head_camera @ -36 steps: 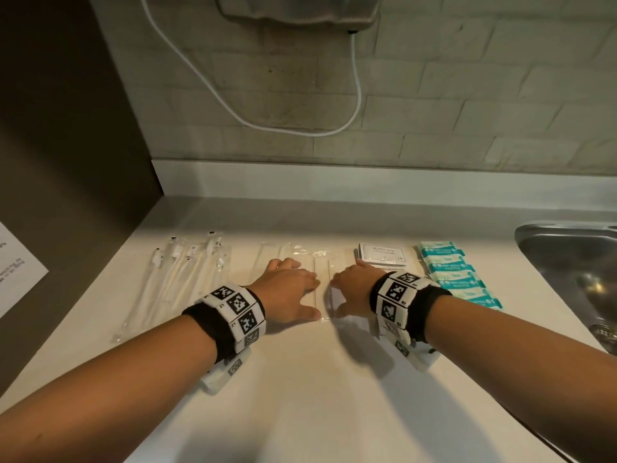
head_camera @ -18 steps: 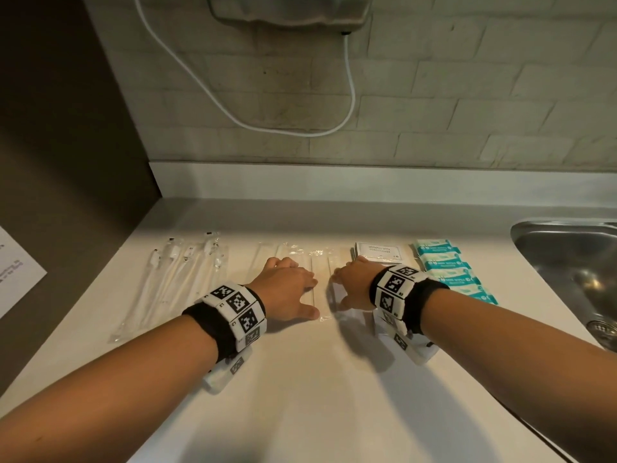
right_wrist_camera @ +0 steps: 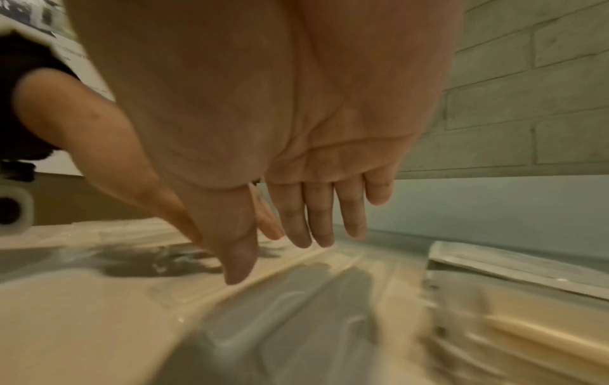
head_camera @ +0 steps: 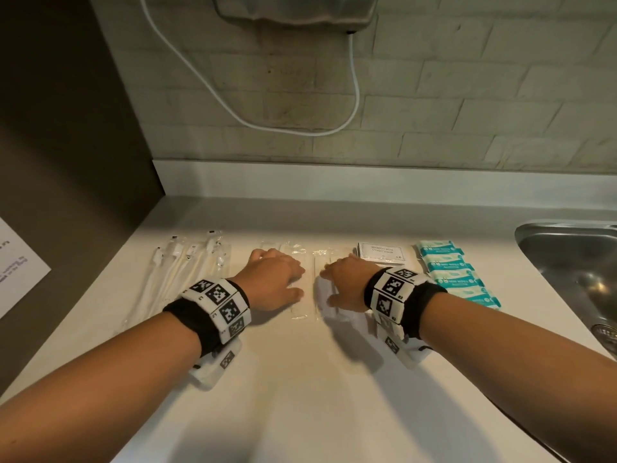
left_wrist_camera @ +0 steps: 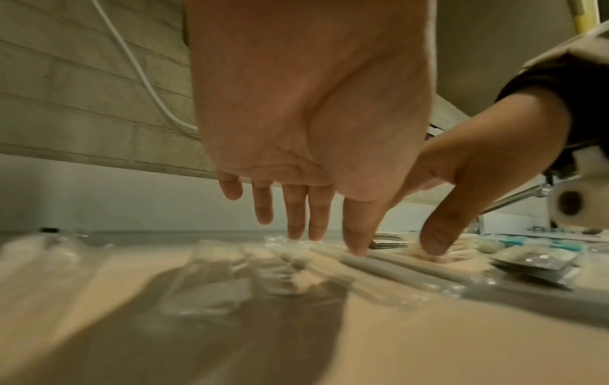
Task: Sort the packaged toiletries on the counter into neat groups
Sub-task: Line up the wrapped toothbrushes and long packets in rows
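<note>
Both flat hands, left hand (head_camera: 273,282) and right hand (head_camera: 344,284), press the clear-wrapped slim sticks (head_camera: 309,289) between them on the white counter (head_camera: 300,396); the flanking groups look sorted, and only this middle row seems unfinished.

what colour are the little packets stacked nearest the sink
Teal and white, with white labels on teal bands. The teal packets show best in the head view.
</note>
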The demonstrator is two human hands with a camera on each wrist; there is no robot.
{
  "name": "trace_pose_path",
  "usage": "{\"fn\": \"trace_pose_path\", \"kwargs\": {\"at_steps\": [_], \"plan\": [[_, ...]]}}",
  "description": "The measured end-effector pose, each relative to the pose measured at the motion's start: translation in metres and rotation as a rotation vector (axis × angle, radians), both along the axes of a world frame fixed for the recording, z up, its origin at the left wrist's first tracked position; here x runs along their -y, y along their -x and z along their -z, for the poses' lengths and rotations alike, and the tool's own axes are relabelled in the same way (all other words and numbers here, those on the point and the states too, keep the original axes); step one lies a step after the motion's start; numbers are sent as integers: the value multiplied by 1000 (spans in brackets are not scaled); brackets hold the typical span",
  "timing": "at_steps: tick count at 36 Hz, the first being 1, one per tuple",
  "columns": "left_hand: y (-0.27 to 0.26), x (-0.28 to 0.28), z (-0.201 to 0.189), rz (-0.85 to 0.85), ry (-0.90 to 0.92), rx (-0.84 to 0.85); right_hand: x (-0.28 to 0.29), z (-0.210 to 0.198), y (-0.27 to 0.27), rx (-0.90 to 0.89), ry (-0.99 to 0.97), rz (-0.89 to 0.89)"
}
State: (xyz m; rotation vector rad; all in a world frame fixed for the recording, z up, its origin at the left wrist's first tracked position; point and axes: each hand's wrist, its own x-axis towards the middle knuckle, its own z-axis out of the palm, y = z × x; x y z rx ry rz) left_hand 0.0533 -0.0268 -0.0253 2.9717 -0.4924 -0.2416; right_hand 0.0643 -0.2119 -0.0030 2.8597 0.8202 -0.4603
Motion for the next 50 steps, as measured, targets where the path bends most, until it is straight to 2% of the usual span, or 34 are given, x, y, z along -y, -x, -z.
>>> {"fn": "trace_pose_path", "kwargs": {"at_steps": [4,10,14,20,37,44,50], "plan": [[-2,-20,-2,-90,-11,2,-22,2,9,2,-55,-80],[5,-30,-3,-36,-84,-69,-47,14,13,-14,27,-106],[6,-33,3,-62,-34,-19,-48,15,15,-4,74,-70],[9,-33,6,-26,-43,3,-46,16,12,-36,33,-28],[12,-29,12,-42,-27,28,-43,11,15,-60,11,-63],[9,-37,0,-82,9,96,-54,14,12,-27,-66,-82],[3,-54,-1,-133,-123,27,-65,22,10,-28,-72,-87]]}}
